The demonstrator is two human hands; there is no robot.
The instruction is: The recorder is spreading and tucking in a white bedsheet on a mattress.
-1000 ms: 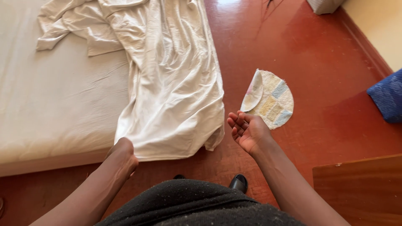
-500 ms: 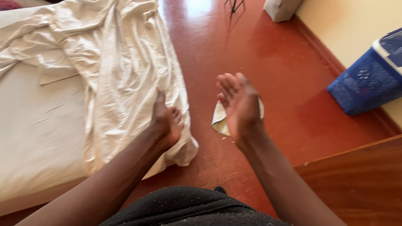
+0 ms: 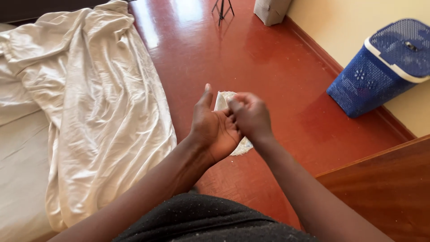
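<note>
Pale round cloth [image 3: 222,99] mostly hidden behind left hand [image 3: 214,130]; right hand [image 3: 250,117] touching.

Bare red floor [image 3: 251,54] lies between the hanging sheet [image 3: 103,134] and blue basket [image 3: 380,67].

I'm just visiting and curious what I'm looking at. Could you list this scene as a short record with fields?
Place: room with a red floor
Left hand: palm open, thumb up
Right hand: fingers picking at the left palm
Below the hands: round pale cloth piece on the floor
Left side: bed with crumpled white sheet hanging off it
Right side: blue laundry basket by the wall
</note>
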